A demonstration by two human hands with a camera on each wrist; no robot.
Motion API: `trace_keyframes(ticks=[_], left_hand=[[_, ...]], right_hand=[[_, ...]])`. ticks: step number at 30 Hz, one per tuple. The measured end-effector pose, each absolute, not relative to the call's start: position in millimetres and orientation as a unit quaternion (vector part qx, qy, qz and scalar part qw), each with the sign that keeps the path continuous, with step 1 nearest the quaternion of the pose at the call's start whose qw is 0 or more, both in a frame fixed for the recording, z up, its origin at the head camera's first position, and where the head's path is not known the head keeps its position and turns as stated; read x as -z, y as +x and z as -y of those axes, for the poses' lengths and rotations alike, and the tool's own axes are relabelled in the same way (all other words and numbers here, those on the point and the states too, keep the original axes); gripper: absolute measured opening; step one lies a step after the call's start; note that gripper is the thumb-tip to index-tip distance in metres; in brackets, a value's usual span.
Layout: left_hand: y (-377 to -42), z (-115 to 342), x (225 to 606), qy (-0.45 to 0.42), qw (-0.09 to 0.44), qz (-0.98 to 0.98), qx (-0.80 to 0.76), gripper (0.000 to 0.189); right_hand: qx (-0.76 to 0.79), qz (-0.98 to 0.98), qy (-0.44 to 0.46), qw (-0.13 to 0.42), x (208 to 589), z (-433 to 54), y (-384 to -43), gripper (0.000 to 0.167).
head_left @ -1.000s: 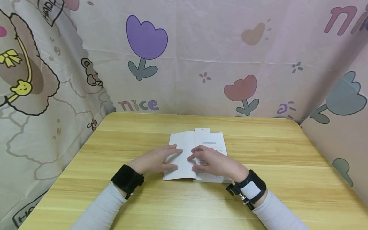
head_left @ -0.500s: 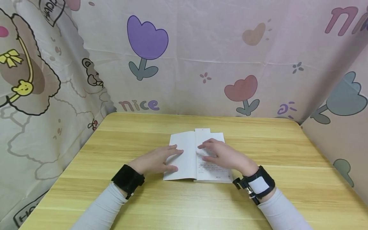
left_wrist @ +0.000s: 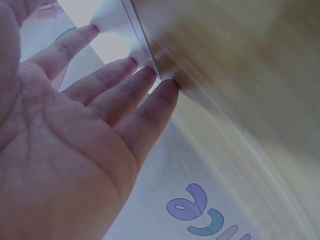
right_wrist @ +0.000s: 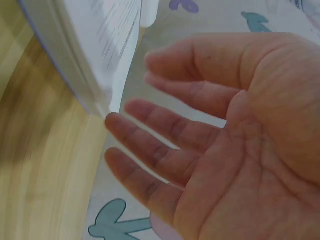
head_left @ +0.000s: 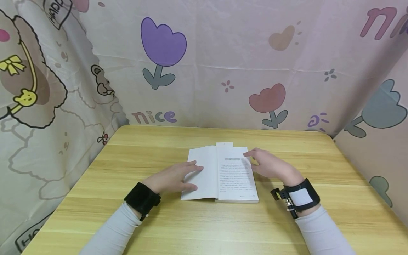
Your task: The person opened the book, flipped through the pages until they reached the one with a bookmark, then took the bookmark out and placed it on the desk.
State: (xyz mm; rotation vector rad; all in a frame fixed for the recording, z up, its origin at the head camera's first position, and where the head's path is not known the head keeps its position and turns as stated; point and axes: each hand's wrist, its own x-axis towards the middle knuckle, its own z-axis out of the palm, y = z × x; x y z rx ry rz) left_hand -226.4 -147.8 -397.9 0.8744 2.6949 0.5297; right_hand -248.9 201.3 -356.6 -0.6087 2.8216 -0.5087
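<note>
An opened book [head_left: 204, 184] lies on the table, its left page blank and its right page printed with lines of text. A white bookmark [head_left: 224, 145] sticks out past the book's top edge near the spine. My left hand [head_left: 173, 177] rests on the left page with fingers spread, and in the left wrist view its fingertips lie along the page's edge. My right hand [head_left: 271, 163] is at the right page's upper outer edge, fingers relaxed and holding nothing. In the right wrist view its fingertips are close to the book's corner [right_wrist: 102, 107].
The wooden table [head_left: 153, 145] carries the book near its middle. A printed cloth [head_left: 210, 95] with flowers and the word nice hangs behind it and along both sides. Each wrist wears a black strap [head_left: 302, 196] with a camera.
My right hand has slid from the spine across the right page to its outer edge, uncovering the printed text. My left hand has stayed on the left page.
</note>
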Motion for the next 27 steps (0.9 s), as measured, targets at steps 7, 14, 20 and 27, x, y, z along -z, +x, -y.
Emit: trace_keyframes(ticks=[7,14,20,27], left_hand=[[-225,148,396,0.295,0.132,-0.927,-0.190,0.069],[-223,149,395,0.291,0.133,-0.928,-0.189,0.067],[-225,148,397,0.293,0.131,-0.929,-0.186,0.067],[-227,148,399,0.294,0.130,-0.928,-0.187,0.067]], right_hand=[[0.168,-0.957,-0.193,0.136,361,-209,-256,0.049],[0.161,-0.956,-0.185,0.160,367,-215,-260,0.048],[0.159,-0.956,-0.189,0.160,369,-217,-262,0.048],[0.177,-0.952,-0.191,0.158,365,-218,-260,0.049]])
